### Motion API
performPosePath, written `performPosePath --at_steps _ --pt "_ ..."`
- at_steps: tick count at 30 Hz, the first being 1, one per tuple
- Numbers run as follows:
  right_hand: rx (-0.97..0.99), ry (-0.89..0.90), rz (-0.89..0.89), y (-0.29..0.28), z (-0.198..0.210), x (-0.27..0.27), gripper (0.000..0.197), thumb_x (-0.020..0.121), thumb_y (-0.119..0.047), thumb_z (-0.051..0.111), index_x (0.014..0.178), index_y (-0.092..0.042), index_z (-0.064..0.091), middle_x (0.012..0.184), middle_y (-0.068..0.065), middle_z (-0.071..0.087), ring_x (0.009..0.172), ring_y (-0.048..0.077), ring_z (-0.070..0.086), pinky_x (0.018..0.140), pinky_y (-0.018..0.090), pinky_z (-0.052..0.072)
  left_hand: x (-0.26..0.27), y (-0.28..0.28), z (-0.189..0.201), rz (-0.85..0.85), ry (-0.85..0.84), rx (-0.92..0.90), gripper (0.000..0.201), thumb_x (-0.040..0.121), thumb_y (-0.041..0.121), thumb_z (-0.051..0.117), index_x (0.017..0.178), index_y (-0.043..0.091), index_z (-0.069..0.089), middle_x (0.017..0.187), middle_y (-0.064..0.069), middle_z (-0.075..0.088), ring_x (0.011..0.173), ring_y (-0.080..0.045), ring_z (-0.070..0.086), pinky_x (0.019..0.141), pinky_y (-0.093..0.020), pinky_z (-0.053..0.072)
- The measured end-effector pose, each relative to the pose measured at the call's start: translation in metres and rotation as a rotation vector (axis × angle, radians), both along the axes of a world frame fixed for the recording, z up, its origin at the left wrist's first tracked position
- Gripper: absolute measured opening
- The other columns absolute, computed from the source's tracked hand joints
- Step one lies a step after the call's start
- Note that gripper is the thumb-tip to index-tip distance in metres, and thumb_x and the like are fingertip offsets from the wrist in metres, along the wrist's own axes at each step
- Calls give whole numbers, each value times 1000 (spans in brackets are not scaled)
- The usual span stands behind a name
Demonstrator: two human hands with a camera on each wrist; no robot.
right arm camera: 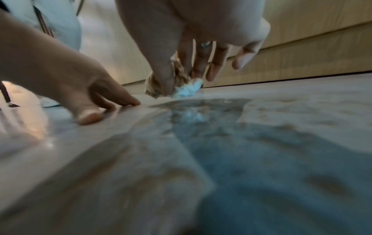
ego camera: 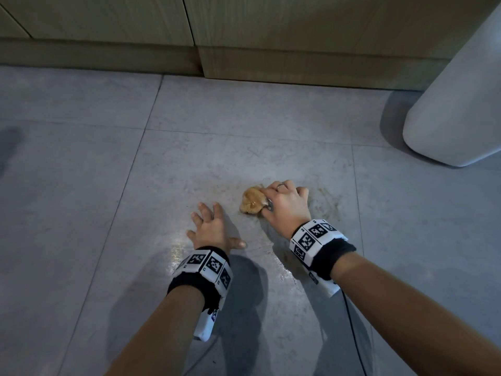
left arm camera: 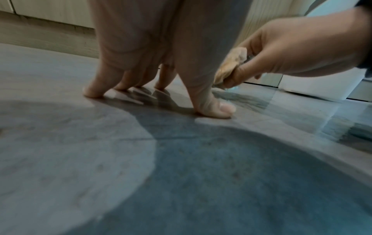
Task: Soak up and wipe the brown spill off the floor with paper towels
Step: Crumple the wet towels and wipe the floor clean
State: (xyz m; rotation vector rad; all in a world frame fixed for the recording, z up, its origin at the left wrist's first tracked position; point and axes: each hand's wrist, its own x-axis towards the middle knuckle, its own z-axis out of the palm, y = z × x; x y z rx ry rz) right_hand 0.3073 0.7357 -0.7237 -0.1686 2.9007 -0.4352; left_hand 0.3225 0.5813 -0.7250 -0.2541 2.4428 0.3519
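The right grip (ego camera: pixel 286 203) has thumb and fingers curled round a brown-soaked paper towel wad (ego camera: pixel 253 203), pressed to the floor (ego camera: pixel 81 185); the left grip (ego camera: pixel 212 230) braces flat, empty. Most spill looks absorbed (faint brown streaks (ego camera: pixel 329 198) remain right).

Left hand (ego camera: pixel 214 230) splayed flat, right hand (ego camera: pixel 284 203) clenched.

The floor (ego camera: pixel 81 164) is grey stone-look tile, smooth with a wet gloss at 6 o'clock. The paper towel (ego camera: pixel 252 203) is crumpled, soggy, stained brown. The cabinets (ego camera: pixel 298 36) at 12 o'clock are matt wood grain.
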Motion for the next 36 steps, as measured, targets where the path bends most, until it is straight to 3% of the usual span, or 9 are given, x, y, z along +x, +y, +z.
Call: performPosePath --at_steps 5,9,13,17,22,28,32,34,36 --pt "44 -47 30 -2 0 26 37 87 -32 50 123 -21 52 126 1 54 120 24 37 91 40 20 0 -1 -1 -2 -2 8 113 71 39 77 150 14 0 156 -18 -12 144 -40 -5 113 -59 19" --pt "107 -110 37 5 9 40 35 86 -34 49 118 -20 55 125 1 54 120 24 38 94 42 24 0 -1 -1 -3 -1 17 114 70 39 78 150 14 0 155 -18 -12 143 -40 -4 113 -59 19" --pt "-16 -46 -28 4 21 19 30 84 -29 52 110 -15 57 129 3 49 121 24 37 93 40 28 0 -1 0 -6 -8 -4 112 72 40 76 150 14 -1 156 -16 -13 144 -39 -4 113 -58 18" --pt "18 -105 -74 -12 15 -8 32 86 -24 51 116 -12 54 129 8 48 121 26 39 96 44 29 0 0 2 -8 -13 0 112 73 39 76 150 13 -1 156 -16 -14 144 -39 -5 114 -57 18" --pt "-25 -15 -5 -29 4 -11 41 86 -21 50 127 -18 47 130 6 48 120 27 40 92 42 30 -2 -1 1 -6 -29 -10 110 75 40 74 150 14 -3 156 -15 -15 144 -38 -7 113 -58 14" --pt "69 -19 52 -10 7 0 32 85 -23 52 116 -19 56 123 5 53 117 27 43 90 42 30 -1 -1 1 4 -21 12 110 74 39 76 150 16 0 157 -14 -15 144 -37 -7 114 -57 16" --pt "127 -50 162 9 15 42 33 54 -25 79 83 -16 68 87 6 66 87 30 61 73 43 44 0 -2 1 2 -31 41 114 69 37 79 150 16 2 156 -16 -13 144 -39 -7 114 -58 16" --pt "181 -161 219 15 22 54 26 67 -29 71 91 -18 65 100 2 61 100 26 54 81 43 39 -1 -3 0 2 -27 49 115 68 37 80 150 16 3 156 -16 -13 143 -40 -6 113 -59 16" --pt "127 -132 166 23 22 44 25 81 -31 56 103 -19 60 118 1 52 114 23 43 90 41 32 -1 -2 1 2 -15 24 112 71 39 78 150 15 2 156 -16 -13 144 -39 -6 114 -59 16"
